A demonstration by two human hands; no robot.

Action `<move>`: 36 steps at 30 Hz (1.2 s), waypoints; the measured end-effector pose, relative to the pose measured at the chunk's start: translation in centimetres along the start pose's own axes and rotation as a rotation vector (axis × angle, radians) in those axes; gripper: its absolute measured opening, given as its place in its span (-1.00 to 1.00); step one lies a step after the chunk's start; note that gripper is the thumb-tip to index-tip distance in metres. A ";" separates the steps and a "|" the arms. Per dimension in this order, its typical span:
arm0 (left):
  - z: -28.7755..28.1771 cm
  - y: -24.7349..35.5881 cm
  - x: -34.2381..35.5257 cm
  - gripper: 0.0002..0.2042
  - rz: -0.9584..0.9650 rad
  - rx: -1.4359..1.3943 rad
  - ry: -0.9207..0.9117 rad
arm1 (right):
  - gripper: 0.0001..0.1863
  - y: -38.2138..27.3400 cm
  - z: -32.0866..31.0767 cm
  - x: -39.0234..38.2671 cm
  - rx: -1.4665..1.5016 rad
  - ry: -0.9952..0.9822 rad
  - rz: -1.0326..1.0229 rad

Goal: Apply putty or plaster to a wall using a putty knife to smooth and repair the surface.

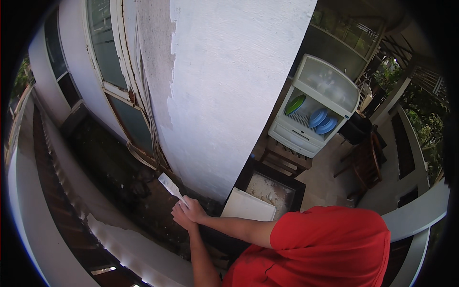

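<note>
My right hand (193, 209) grips a white flat-ended tool (169, 183), either a brush or a scraper, held tilted up to the left near the foot of the wall. My left hand (180, 217) is closed just below and left of it, touching it; whether it also grips the handle is hidden. The white wall (220, 91) has a rough grey strip along its left side. A white board (248, 204) lies beside my arms on a dark-framed low table (297, 190).
A white dish cabinet (311, 134) with plates stands on a wooden stand (282, 160) at right, near a wooden chair (368, 172). At left are rusty-framed windows (107, 48), cables (148, 115), a dark narrow gutter area (110, 162) and a low parapet (24, 205).
</note>
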State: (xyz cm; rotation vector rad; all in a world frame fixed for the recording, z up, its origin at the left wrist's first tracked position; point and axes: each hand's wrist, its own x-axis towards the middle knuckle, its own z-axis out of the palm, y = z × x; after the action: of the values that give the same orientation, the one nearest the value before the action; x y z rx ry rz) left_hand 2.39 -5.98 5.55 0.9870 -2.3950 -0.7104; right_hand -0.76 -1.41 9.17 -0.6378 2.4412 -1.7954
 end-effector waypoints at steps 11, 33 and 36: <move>-0.2 -0.2 -0.1 -0.79 -0.005 0.031 -0.004 | -0.76 0.3 0.4 -0.1 0.005 -0.002 0.016; -0.1 -0.6 -0.4 -0.79 0.021 0.035 0.015 | -0.76 0.7 0.7 -0.3 -0.002 0.017 -0.016; 0.0 -0.2 -0.5 -0.79 0.032 0.032 0.019 | -0.75 0.9 0.4 -0.2 0.020 0.014 -0.014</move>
State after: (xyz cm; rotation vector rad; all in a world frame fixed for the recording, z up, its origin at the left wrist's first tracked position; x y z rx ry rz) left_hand 2.81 -5.71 5.33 0.9620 -2.4069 -0.6507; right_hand -0.73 -1.51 8.20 -0.6444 2.4308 -1.8334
